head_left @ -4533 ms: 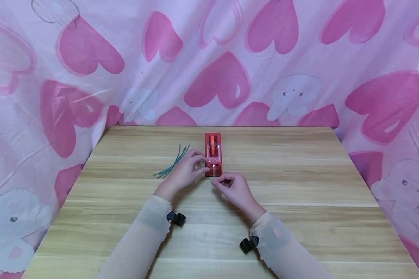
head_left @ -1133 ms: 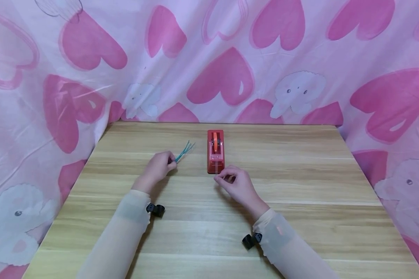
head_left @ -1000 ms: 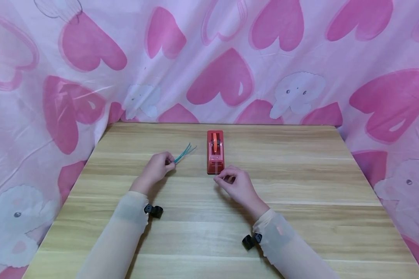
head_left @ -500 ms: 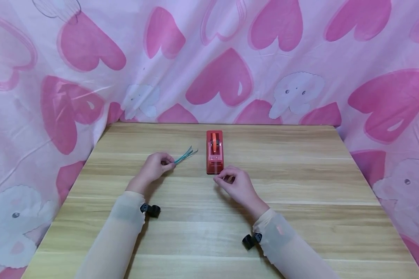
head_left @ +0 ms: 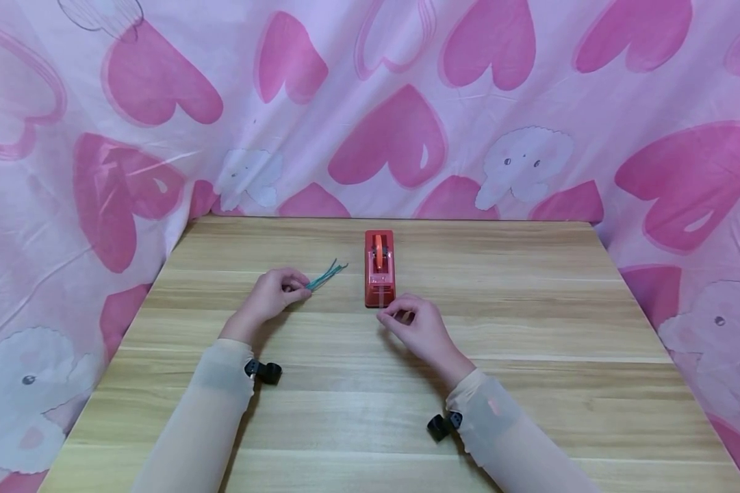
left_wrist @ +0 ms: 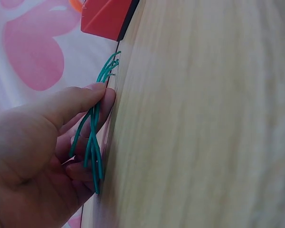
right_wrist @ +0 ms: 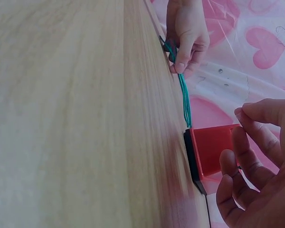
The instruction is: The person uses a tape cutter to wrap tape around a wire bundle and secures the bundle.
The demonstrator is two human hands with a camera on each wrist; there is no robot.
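green wires are pinched by the left hand, tape by the right hand.
wires could be spilled by a slackened pinch, tape torn by a tug.

Soft shadows mark the bright tabletop, while wrist views look dimmer

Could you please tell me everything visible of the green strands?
The green strands form a bundle of thin lengths that look like coated wire, slightly curved, crossing one another and fanning apart at the ends. The left grip pinches them partway along, near the tabletop, left of and apart from the red tape dispenser. Whether they touch the tabletop is unclear.
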